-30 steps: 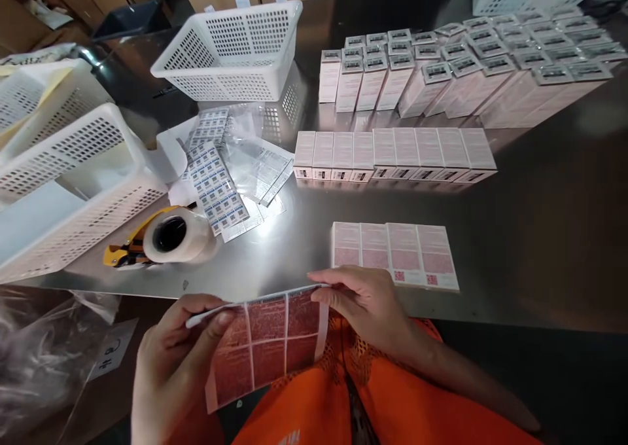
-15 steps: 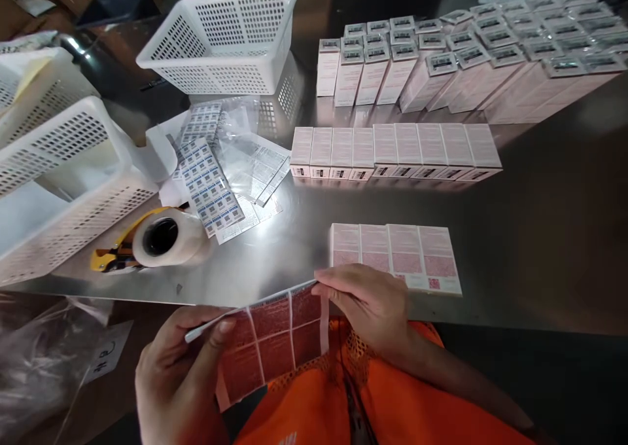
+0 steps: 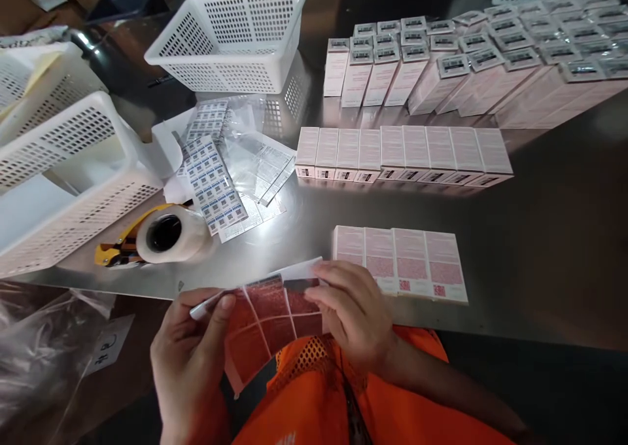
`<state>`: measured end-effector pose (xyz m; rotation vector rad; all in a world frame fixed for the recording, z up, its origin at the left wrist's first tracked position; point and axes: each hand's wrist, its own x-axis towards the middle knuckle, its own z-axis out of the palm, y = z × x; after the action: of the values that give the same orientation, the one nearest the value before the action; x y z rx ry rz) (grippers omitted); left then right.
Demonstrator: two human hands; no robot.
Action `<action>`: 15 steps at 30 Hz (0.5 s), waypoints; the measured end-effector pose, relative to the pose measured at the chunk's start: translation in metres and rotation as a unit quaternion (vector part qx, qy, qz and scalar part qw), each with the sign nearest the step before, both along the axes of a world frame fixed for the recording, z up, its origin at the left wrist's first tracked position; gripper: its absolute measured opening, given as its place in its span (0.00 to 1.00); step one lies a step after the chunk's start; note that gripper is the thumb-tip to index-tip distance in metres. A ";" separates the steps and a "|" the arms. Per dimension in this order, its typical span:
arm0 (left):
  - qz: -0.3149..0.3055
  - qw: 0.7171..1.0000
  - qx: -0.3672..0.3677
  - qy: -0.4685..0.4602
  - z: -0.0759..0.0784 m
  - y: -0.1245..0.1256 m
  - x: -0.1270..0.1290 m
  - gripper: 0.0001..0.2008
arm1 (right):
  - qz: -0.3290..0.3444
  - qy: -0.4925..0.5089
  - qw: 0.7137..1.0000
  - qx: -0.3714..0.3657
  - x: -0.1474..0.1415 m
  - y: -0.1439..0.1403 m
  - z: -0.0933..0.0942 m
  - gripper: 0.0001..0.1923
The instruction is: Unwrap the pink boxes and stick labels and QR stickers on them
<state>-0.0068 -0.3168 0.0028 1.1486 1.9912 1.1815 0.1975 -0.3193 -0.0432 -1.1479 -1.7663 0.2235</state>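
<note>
I hold a sheet of red printed labels over my lap at the steel table's front edge. My left hand pinches its left corner between thumb and fingers. My right hand grips the sheet's right upper corner, where one label is lifting off the backing. Just beyond my right hand lie several pink boxes flat in a row, red labels on their faces.
A longer row of flat pink boxes and upright boxes fill the far right. A tape dispenser, barcode label sheets and white perforated baskets stand left. A plastic bag hangs below the table.
My right hand has bent the sheet's right upper corner up and toward the table, and a label's edge has started to come away. The sheet sits higher than before.
</note>
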 end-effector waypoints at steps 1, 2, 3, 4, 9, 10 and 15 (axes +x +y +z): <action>0.005 1.000 0.000 -0.007 -0.003 0.004 -0.003 0.13 | 0.022 -0.025 0.999 -0.007 0.000 -0.002 0.001 0.08; 0.013 1.000 -0.001 -0.017 -0.006 0.009 -0.007 0.13 | 0.050 -0.055 0.997 -0.015 0.000 -0.004 0.003 0.07; 0.023 0.999 0.000 -0.030 -0.009 0.015 -0.013 0.14 | 0.086 -0.081 0.993 -0.023 0.002 -0.006 0.006 0.07; 0.027 0.999 -0.003 -0.038 -0.012 0.021 -0.020 0.14 | 0.129 -0.098 0.986 -0.034 0.005 -0.008 0.010 0.07; -0.075 0.986 -0.064 -0.137 -0.030 0.054 -0.067 0.14 | 0.340 0.034 0.937 -0.073 0.035 -0.015 0.035 0.13; -0.092 0.982 -0.069 -0.148 -0.031 0.059 -0.074 0.13 | 0.363 0.075 0.925 -0.084 0.043 -0.015 0.038 0.15; -0.135 0.956 -0.111 -0.238 -0.029 0.080 -0.069 0.11 | 0.160 0.202 0.945 -0.200 0.073 0.000 0.035 0.06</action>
<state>-0.0760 -0.2369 -0.0261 0.8852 1.5024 0.9539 0.2707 -0.3196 -0.0086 -0.9909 -1.5608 0.9830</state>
